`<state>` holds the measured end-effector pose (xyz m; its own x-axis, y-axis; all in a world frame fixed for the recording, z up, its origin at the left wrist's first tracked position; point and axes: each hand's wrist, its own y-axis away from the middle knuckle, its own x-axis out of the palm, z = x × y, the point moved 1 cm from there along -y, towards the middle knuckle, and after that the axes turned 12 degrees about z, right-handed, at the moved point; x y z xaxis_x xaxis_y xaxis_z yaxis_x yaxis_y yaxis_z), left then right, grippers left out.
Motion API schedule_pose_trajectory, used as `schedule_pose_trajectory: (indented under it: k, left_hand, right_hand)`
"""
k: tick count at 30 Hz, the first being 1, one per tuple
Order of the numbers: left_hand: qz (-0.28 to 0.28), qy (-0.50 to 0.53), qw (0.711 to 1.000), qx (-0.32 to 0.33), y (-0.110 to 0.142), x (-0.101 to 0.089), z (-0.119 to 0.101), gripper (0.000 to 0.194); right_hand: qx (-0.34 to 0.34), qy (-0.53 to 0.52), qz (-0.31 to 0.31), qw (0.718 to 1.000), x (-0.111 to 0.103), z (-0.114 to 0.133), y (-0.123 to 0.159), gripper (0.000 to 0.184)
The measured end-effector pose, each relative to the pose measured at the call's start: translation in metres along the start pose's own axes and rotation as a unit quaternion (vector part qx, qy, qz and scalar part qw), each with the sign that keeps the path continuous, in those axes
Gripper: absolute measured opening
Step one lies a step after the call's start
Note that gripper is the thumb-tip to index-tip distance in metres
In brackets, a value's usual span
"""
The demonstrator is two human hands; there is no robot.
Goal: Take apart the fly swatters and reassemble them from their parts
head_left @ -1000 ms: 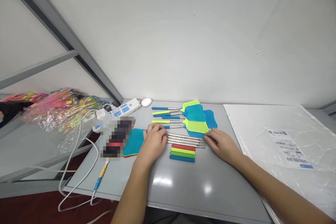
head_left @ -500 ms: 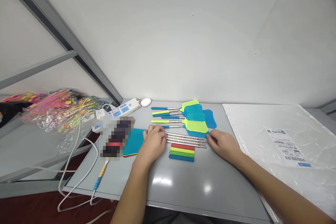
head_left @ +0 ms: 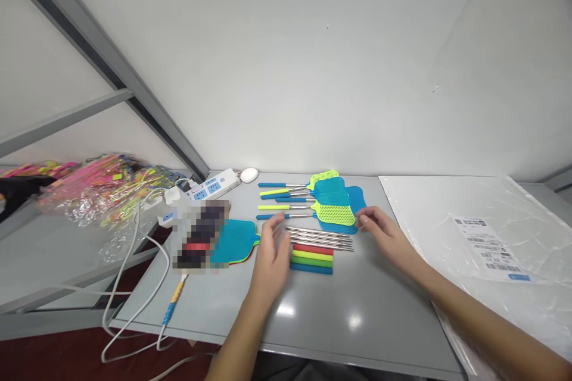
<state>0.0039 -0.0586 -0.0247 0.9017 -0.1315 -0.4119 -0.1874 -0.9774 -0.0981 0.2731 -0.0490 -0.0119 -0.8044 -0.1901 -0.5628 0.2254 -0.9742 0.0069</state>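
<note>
A row of thin metal rods (head_left: 319, 238) lies on the grey table. Beside their left ends is my left hand (head_left: 272, 253), its thumb and fingers apart and nothing between them. Just below the rods sit several loose handle grips (head_left: 311, 259) in red, yellow, green and blue. My right hand (head_left: 382, 231) hovers past the rods' right ends, loosely bent, its fingertips by the edge of a blue fly swatter head (head_left: 337, 228). Several assembled fly swatters (head_left: 333, 213) lie behind the rods, heads to the right. Left of my left hand is a stack of loose swatter heads (head_left: 235, 241), blue on top.
A blurred-out phone-like object (head_left: 201, 238) covers part of the head stack, with a cable (head_left: 172, 303) attached. Behind stand a power strip (head_left: 214, 184) and a white mouse-like object (head_left: 249, 175). A large white labelled package (head_left: 429, 214) lies right; plastic-bagged goods (head_left: 102, 181) lie left.
My left hand has come off the rods' left ends and opened, uncovering more of the head stack. My right hand has drawn away from the rods, slightly up and right.
</note>
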Motion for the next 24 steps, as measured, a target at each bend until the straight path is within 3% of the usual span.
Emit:
schedule_pose_trajectory:
  k: [4, 6, 11, 15, 18, 24]
  left_hand:
    - [0.035, -0.046, 0.998, -0.022, 0.022, 0.010, 0.004, 0.040]
    - [0.046, -0.048, 0.997, -0.028, 0.027, 0.012, 0.006, 0.045]
    - [0.055, -0.049, 0.996, -0.045, 0.027, 0.013, 0.010, 0.051]
    - [0.061, -0.043, 0.996, -0.052, 0.025, 0.013, 0.013, 0.052]
    - [0.060, -0.032, 0.996, -0.059, 0.024, 0.014, 0.015, 0.052]
    - [0.058, -0.027, 0.996, -0.061, 0.022, 0.015, 0.016, 0.053]
  right_hand:
    - [0.044, -0.133, 0.096, 0.985, 0.003, 0.023, 0.020, 0.041]
    - [0.056, -0.182, 0.099, 0.977, 0.014, 0.027, 0.035, 0.050]
    - [0.082, -0.238, -0.062, 0.966, 0.065, 0.017, 0.063, 0.050]
    - [0.063, -0.260, -0.192, 0.944, 0.100, 0.011, 0.063, 0.054]
    - [0.027, -0.234, -0.222, 0.946, 0.107, 0.015, 0.055, 0.058]
    - [0.015, -0.246, -0.227, 0.942, 0.096, 0.010, 0.036, 0.051]
